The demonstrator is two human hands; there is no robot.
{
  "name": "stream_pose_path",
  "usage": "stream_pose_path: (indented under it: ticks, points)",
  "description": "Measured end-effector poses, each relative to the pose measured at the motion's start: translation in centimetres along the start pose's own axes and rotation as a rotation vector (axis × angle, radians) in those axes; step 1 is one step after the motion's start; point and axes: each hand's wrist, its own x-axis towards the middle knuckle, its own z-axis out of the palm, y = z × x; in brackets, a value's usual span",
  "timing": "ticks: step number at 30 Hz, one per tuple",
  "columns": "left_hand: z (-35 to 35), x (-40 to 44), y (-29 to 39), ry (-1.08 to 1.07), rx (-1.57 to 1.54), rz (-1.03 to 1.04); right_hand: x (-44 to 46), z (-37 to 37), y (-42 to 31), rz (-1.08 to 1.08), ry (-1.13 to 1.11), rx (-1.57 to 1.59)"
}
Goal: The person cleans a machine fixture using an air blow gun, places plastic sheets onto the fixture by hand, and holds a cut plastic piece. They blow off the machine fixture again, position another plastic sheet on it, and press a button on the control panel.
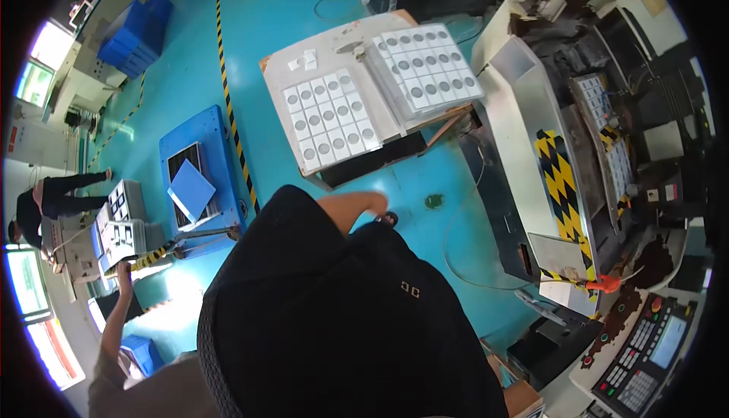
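Blurred, my left hand (pixel 373 202) hangs in front of the black shirt (pixel 342 319), above the green floor. Its fingers are smeared, and nothing can be made out in it. The nearest thing beyond it is a worktable (pixel 364 88) bearing two groups of white trays with round grey discs, one at the left (pixel 328 118) and one at the right (pixel 425 69). Small white pieces (pixel 304 60) lie behind the left group. At the lower right edge a bit of skin shows beside the shirt, but no right hand can be made out.
A machine (pixel 524 152) with striped tape and a control panel (pixel 638 357) stands at the right. At the left are a blue platform (pixel 228 145), stacked trays (pixel 125 239) and blue crates (pixel 137 38). One co-worker's hand (pixel 124 275) touches a striped handle; another person (pixel 57 198) bends farther away.
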Motion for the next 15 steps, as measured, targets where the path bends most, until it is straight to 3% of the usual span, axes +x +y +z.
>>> stream_pose_path:
  ticks: [4, 7, 10, 12, 13, 14, 15]
  points:
    - [-6.1, 1.9, 0.5, 0.554, -0.190, -0.038, 1.7, -4.1, -3.0, 0.027, -0.081, -0.094]
    - [-6.5, 0.2, 1.6, 0.804, -0.479, -0.058, 3.9, -7.5, -4.8, 0.035, -0.110, -0.127]
    - [0.3, -0.7, -1.4, 0.514, -0.457, -0.152, 6.8, -11.0, -7.4, 0.034, -0.084, -0.113]
    - [6.0, -4.1, -0.9, 0.223, -0.716, -0.279, 8.9, -13.4, -9.2, 0.027, -0.039, -0.078]
    - [12.2, -3.4, -3.9, 0.081, -0.594, -0.264, 10.0, -14.6, -10.3, 0.023, -0.030, -0.072]
    - [12.0, -7.6, -1.0, 0.013, -0.717, -0.506, 11.2, -15.7, -11.2, 0.027, -0.032, -0.069]
    - [17.6, -7.8, -3.2, -0.068, -0.619, -0.545, 12.2, -16.5, -12.3, 0.022, -0.031, -0.066]
